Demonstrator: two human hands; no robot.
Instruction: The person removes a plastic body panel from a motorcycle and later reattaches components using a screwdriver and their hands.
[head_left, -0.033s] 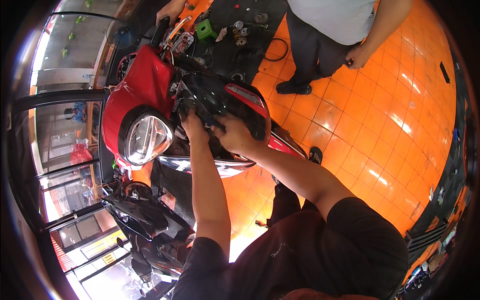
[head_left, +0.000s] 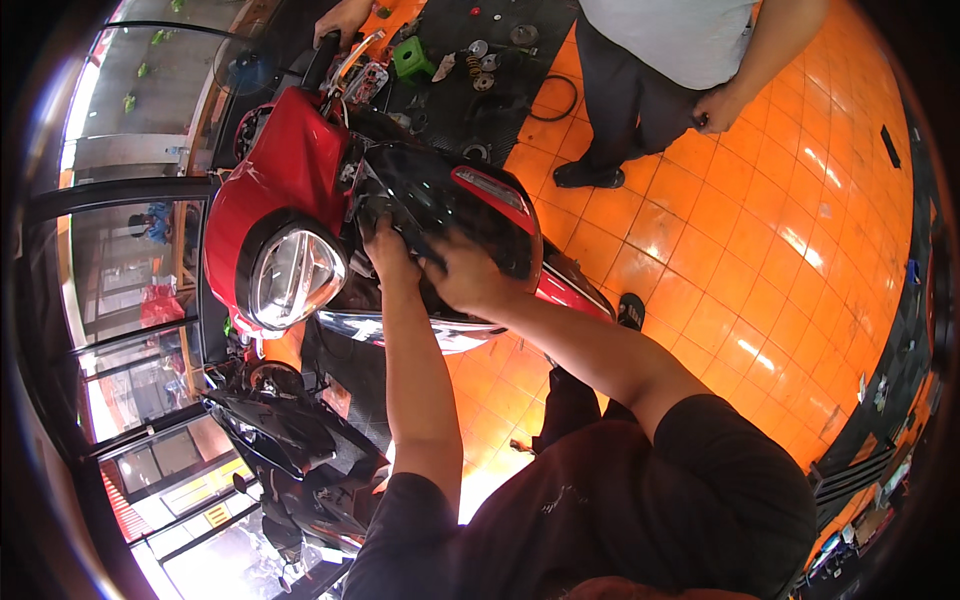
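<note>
A red and black motor scooter (head_left: 289, 165) stands in front of me, its headlight (head_left: 297, 278) facing toward the lower left. My left hand (head_left: 391, 255) reaches into the dark area between the red front and the glossy black seat-side bodywork (head_left: 430, 190). Its fingers look bent together at a dark part I cannot make out. Close beside it, my right hand (head_left: 462, 276) rests against the black bodywork with its thumb toward the left hand. The right fingertips are blurred and partly lost against the dark surface.
A person in a grey shirt (head_left: 665, 40) stands beyond the scooter; another hand (head_left: 343, 20) is at the handlebar grip. Loose parts and a green stool (head_left: 410, 59) sit on a black mat (head_left: 450, 110). A dark motorcycle (head_left: 300, 450) stands at lower left, near glass panels.
My right hand has shifted very slightly to the left, and its fingers are now more blurred. The left hand and the scooter look the same.
</note>
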